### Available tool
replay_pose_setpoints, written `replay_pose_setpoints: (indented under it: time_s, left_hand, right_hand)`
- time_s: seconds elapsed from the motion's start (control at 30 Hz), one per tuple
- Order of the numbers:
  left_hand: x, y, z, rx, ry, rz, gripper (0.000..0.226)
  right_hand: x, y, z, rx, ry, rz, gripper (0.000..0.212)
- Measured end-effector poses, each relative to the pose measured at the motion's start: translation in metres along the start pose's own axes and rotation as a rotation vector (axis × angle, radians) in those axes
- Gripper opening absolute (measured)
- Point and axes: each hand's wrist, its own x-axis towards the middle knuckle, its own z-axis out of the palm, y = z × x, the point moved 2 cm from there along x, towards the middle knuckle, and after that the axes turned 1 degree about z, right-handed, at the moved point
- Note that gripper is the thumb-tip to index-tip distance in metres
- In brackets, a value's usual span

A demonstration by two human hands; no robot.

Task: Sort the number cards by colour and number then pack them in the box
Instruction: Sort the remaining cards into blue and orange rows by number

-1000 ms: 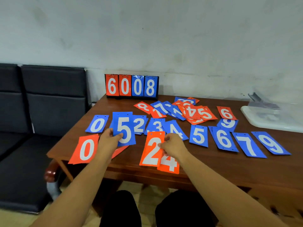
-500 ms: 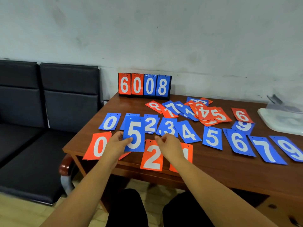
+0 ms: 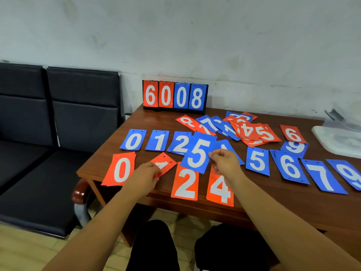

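A stained whitish wall (image 3: 195, 36) fills 10 to 2 o'clock, black padded seats (image 3: 58, 118) stand at 9 o'clock beside the brown wooden bench (image 3: 283, 216), and pale wood-pattern floor (image 3: 29, 249) shows at 7 o'clock.

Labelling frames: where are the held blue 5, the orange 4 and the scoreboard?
held blue 5 card (image 3: 198, 155), head view, card's middle.
orange 4 card (image 3: 220, 189), head view, card's middle.
scoreboard (image 3: 180, 96), head view, blue 0 panel.

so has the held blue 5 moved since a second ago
Yes. The held blue 5 went right: from left of the blue 2 card to its right, now pinched by the right hand.
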Motion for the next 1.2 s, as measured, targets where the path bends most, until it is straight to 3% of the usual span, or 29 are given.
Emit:
replay_pose_setpoints:
  time_s: [0.37,0.53,0.8,1.0,1.2]
  left_hand:
    - [0.002,0.009,0.004,-0.008,0.128,-0.026,0.034]
    - [0.017,0.05,0.003,-0.117,0.258,0.081,0.022]
    - [0.07,0.173,0.036,-0.208,0.143,0.406,0.022]
    - [0.103,0.218,0.068,-0.041,0.0,0.461,0.038]
    - [0.116,0.216,0.084,-0.049,0.002,0.453,0.023]
  right_hand:
    - [0.006,0.003,-0.02,-0.091,0.063,-0.02,0.011]
    - [0.011,0.001,-0.055,-0.127,0.12,-0.009,0.01]
    - [0.029,0.014,-0.156,-0.272,0.332,0.026,0.014]
    - [0.057,0.031,-0.181,-0.59,0.374,0.052,0.018]
    - [0.08,0.041,-0.178,-0.866,0.421,-0.006,0.034]
